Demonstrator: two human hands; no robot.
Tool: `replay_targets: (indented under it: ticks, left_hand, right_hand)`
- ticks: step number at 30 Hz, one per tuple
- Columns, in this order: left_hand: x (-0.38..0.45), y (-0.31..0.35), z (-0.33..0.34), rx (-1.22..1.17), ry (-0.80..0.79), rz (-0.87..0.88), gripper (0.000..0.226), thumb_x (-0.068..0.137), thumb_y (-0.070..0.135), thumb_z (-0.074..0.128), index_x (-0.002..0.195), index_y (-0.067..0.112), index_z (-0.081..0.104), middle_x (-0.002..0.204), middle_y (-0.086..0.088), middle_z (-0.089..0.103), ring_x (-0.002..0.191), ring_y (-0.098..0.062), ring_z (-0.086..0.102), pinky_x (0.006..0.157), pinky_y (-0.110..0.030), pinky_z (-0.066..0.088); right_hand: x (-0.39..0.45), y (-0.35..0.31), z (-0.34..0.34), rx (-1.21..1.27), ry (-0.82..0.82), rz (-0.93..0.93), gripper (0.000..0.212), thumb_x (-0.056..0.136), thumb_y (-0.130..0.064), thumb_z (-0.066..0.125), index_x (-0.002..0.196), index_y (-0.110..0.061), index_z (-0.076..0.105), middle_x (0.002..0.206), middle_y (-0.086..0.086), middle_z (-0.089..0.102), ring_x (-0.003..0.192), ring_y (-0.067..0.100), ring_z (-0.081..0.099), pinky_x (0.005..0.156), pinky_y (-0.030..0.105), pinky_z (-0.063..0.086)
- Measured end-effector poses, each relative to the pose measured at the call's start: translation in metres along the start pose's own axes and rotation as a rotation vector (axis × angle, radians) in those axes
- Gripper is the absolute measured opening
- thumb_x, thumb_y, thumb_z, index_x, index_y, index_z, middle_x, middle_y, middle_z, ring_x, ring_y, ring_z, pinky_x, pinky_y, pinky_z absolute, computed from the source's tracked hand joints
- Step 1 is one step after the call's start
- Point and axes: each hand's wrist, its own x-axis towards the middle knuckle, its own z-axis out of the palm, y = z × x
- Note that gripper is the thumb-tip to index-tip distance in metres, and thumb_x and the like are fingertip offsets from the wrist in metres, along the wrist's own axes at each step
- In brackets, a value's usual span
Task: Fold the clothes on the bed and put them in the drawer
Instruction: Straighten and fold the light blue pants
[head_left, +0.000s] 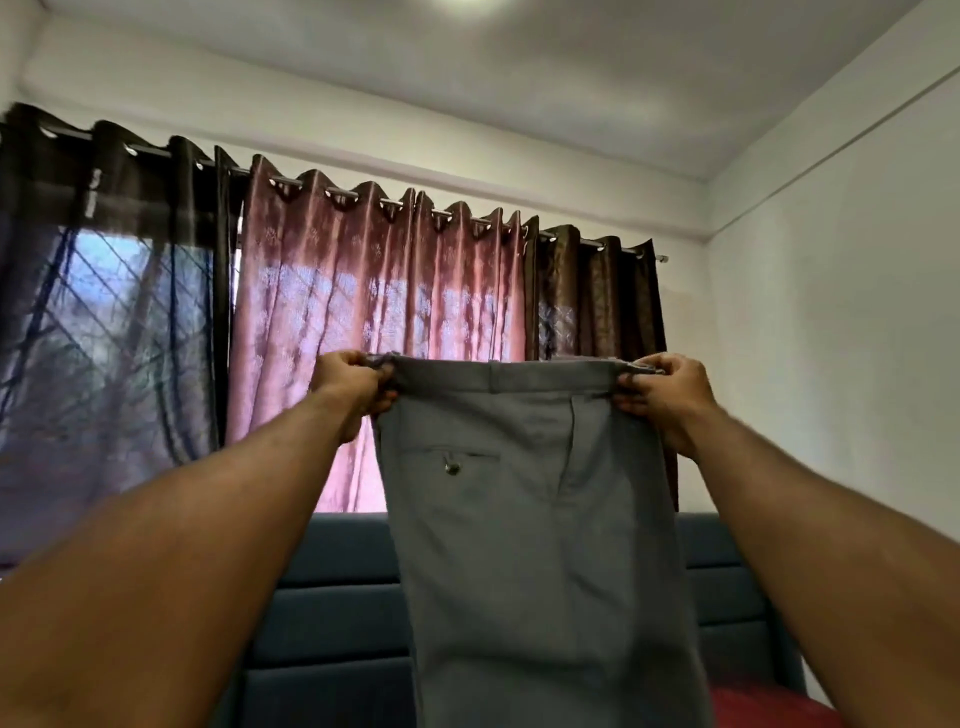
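Behind trousers (535, 519) — curtains (374, 322), headboard (332, 597)

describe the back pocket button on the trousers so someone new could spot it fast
Start at the pink curtain in the middle of the window; in front of it both hands hold up grey trousers by the waistband. Below the left hand runs a slit back pocket. The button sits just under it, small, round and shiny: the only fastener visible on the plain cloth.
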Motion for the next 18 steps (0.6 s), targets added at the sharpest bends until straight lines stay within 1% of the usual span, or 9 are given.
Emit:
replay_targets:
  ticks: [3, 5, 6, 8, 10, 12, 15, 17, 18]
  left_hand:
    - [0.005, 0.011, 0.017, -0.227, -0.039, 0.148, 0.022, 0.092, -0.004, 0.059, 0.081, 0.014, 0.054, 0.087, -0.008, 0.06, 0.077, -0.022, 0.061, 0.07, -0.035, 0.057]
    - [0.004, 0.019, 0.023, -0.293, -0.06, 0.208, 0.022, 0.094, -0.003, 0.057, 0.084, 0.017, 0.055, 0.089, -0.004, 0.061, 0.081, -0.021, 0.062, 0.072, -0.034, 0.057]
    - [0.002, 0.018, 0.023, -0.307, -0.053, 0.208, 0.022, 0.094, -0.002, 0.057, 0.086, 0.019, 0.056, 0.09, -0.003, 0.061, 0.083, -0.022, 0.062, 0.072, -0.034, 0.057]
    - [-0.008, 0.015, 0.018, -0.33, -0.044, 0.181, 0.021, 0.096, 0.002, 0.055, 0.089, 0.022, 0.057, 0.091, -0.003, 0.062, 0.085, -0.024, 0.061, 0.074, -0.039, 0.055]
    - [-0.031, -0.009, 0.006, -0.309, -0.089, 0.1, 0.021, 0.096, 0.002, 0.051, 0.089, 0.021, 0.057, 0.085, -0.003, 0.061, 0.081, -0.024, 0.059, 0.074, -0.038, 0.052]
    - [-0.078, -0.056, -0.017, -0.371, -0.112, -0.014, 0.021, 0.091, 0.001, 0.047, 0.082, 0.018, 0.057, 0.078, -0.004, 0.059, 0.076, -0.021, 0.058, 0.071, -0.034, 0.05]
    - [-0.175, -0.165, -0.058, -0.404, -0.17, -0.253, 0.024, 0.085, 0.001, 0.036, 0.075, 0.012, 0.054, 0.071, -0.005, 0.058, 0.068, -0.018, 0.058, 0.068, -0.03, 0.05]
    - [-0.261, -0.242, -0.095, -0.288, -0.248, -0.459, 0.025, 0.082, -0.001, 0.034, 0.069, 0.009, 0.052, 0.061, -0.004, 0.057, 0.062, -0.019, 0.056, 0.065, -0.032, 0.049]
    - [-0.301, -0.275, -0.116, -0.163, -0.292, -0.559, 0.022, 0.079, 0.0, 0.038, 0.064, 0.008, 0.052, 0.057, -0.005, 0.054, 0.06, -0.02, 0.053, 0.063, -0.033, 0.047]
  right_hand:
    - [0.014, -0.009, -0.005, 0.143, 0.068, -0.083, 0.019, 0.088, 0.006, 0.054, 0.083, -0.012, 0.057, 0.086, 0.016, 0.06, 0.069, 0.024, 0.062, 0.069, 0.033, 0.057]
    - [0.016, -0.021, -0.008, 0.241, 0.046, -0.117, 0.011, 0.09, -0.001, 0.052, 0.091, -0.009, 0.059, 0.089, 0.012, 0.061, 0.083, 0.026, 0.063, 0.077, 0.035, 0.058]
    - [0.012, -0.025, -0.011, 0.31, 0.034, -0.11, 0.006, 0.091, -0.007, 0.054, 0.091, -0.008, 0.059, 0.087, 0.009, 0.06, 0.087, 0.025, 0.062, 0.077, 0.033, 0.057]
    - [-0.004, -0.033, -0.012, 0.39, 0.062, -0.08, 0.019, 0.091, -0.022, 0.061, 0.077, -0.008, 0.059, 0.073, 0.004, 0.06, 0.078, 0.02, 0.062, 0.072, 0.033, 0.056]
    - [-0.037, -0.02, -0.016, 0.306, 0.156, -0.006, 0.028, 0.087, -0.025, 0.069, 0.066, -0.011, 0.058, 0.063, 0.003, 0.059, 0.066, 0.019, 0.061, 0.067, 0.035, 0.055]
    - [-0.084, 0.022, -0.026, 0.203, 0.186, 0.086, 0.024, 0.083, -0.02, 0.074, 0.066, -0.014, 0.057, 0.066, 0.003, 0.061, 0.065, 0.019, 0.061, 0.06, 0.032, 0.053]
    - [-0.182, 0.128, -0.051, 0.126, 0.22, 0.23, 0.022, 0.083, -0.007, 0.072, 0.079, -0.021, 0.055, 0.073, 0.001, 0.06, 0.061, 0.013, 0.057, 0.054, 0.026, 0.049]
    - [-0.274, 0.21, -0.066, 0.086, 0.258, 0.396, 0.029, 0.082, 0.007, 0.066, 0.083, -0.019, 0.053, 0.075, 0.003, 0.058, 0.062, 0.013, 0.055, 0.053, 0.021, 0.05]
    - [-0.321, 0.25, -0.075, 0.011, 0.271, 0.506, 0.032, 0.081, 0.012, 0.063, 0.082, -0.018, 0.053, 0.076, 0.005, 0.056, 0.063, 0.014, 0.053, 0.051, 0.017, 0.048]
